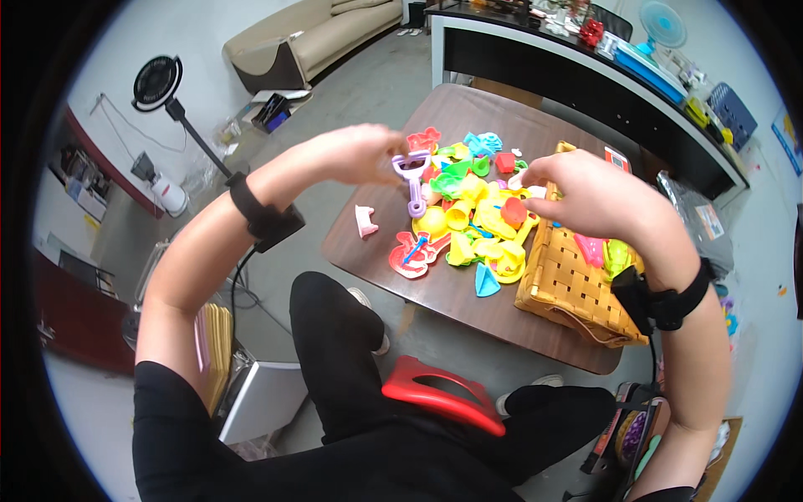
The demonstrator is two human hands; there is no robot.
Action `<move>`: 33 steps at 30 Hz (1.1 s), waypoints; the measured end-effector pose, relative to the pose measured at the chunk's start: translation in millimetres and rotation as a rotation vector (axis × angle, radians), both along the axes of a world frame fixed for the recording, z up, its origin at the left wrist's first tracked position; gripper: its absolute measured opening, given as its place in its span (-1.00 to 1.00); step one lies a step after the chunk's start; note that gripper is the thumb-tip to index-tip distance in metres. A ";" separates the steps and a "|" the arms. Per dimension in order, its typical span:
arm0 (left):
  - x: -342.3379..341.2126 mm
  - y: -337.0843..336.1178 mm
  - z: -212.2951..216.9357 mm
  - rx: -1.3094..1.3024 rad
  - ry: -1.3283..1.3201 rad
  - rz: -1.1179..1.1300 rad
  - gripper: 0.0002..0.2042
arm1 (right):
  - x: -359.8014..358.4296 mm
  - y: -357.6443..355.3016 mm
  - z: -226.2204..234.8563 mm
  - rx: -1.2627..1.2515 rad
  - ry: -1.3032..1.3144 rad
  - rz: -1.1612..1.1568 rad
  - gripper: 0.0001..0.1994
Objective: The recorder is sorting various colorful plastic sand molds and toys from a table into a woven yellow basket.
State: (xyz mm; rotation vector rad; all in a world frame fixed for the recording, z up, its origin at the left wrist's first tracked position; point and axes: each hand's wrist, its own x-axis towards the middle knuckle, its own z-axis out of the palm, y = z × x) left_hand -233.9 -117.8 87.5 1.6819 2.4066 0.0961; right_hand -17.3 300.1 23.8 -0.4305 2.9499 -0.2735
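My left hand (368, 156) is closed at the end of a purple plastic toy with a D-shaped handle (416, 191), probably a toy shovel, at the left edge of a heap of toys. The heap (475, 197) of bright plastic sand toys lies on a brown table (355, 243). My right hand (585, 194) hovers over the heap's right side and the woven basket, thumb and fingers apart, with nothing visible in it. Apart from the heap, a small pink toy piece (365, 222) lies to the left. A red crab-like mould (411, 255) and a blue triangular piece (486, 281) lie at the near edge.
The yellow woven basket (577, 289) stands at the table's right side with pink and green toys inside. A red plastic stool edge (443, 395) shows between my legs. A stand with a round head (157, 84) rises at left. A black-fronted counter (535, 71) stands beyond the table.
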 end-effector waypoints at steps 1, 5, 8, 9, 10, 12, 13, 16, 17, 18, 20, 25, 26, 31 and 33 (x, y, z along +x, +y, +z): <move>0.4 -0.5 -26.8 -0.152 0.036 0.120 -0.41 | -12.6 -21.9 -4.3 0.006 -0.009 0.017 -0.05; -20.6 -80.4 -82.4 -0.103 -0.086 0.020 -0.30 | -61.2 -118.7 -20.8 0.017 -0.037 0.077 -0.01; -26.6 -95.7 -122.5 -0.194 -0.071 0.147 -0.34 | -83.4 -161.6 -39.9 0.025 -0.064 0.102 0.02; -22.4 -90.2 -127.0 -0.196 -0.040 0.174 -0.42 | -92.0 -177.5 -44.9 0.028 -0.070 0.104 0.03; -22.5 -88.0 -134.3 -0.183 -0.052 0.178 -0.42 | -102.9 -184.4 -47.2 0.029 -0.075 0.110 0.04; -26.2 -85.8 -148.2 -0.150 -0.019 0.194 -0.52 | -113.5 -200.3 -58.3 0.030 -0.084 0.120 0.06; -28.8 -88.1 -153.0 -0.110 -0.018 0.181 -0.58 | -119.4 -201.0 -61.0 0.030 -0.087 0.124 0.07; -40.8 -89.2 -162.0 -0.019 -0.046 0.179 -0.60 | -138.3 -203.5 -69.7 0.020 -0.092 0.132 0.10; -45.3 -89.4 -167.1 -0.013 -0.052 0.180 -0.60 | -144.2 -201.7 -71.6 0.015 -0.093 0.134 0.11; -48.8 -86.8 -170.1 0.001 -0.061 0.186 -0.60 | -148.7 -207.5 -74.8 0.010 -0.093 0.138 0.12; -51.9 -90.7 -178.1 0.029 -0.077 0.196 -0.61 | -158.1 -202.5 -75.5 -0.002 -0.091 0.145 0.14; -41.8 -73.6 -186.8 0.099 -0.106 0.215 -0.62 | -180.0 -207.6 -78.1 -0.030 -0.075 0.155 0.18; -41.0 -73.0 -188.2 0.112 -0.111 0.219 -0.62 | -184.4 -206.5 -77.4 -0.037 -0.072 0.157 0.19; -31.4 -64.4 -191.9 0.167 -0.133 0.232 -0.64 | -190.0 -215.8 -80.3 0.091 -0.192 0.113 0.15; -21.8 -63.7 -196.2 0.186 -0.142 0.235 -0.64 | -187.4 -222.4 -79.6 0.068 -0.188 0.090 0.11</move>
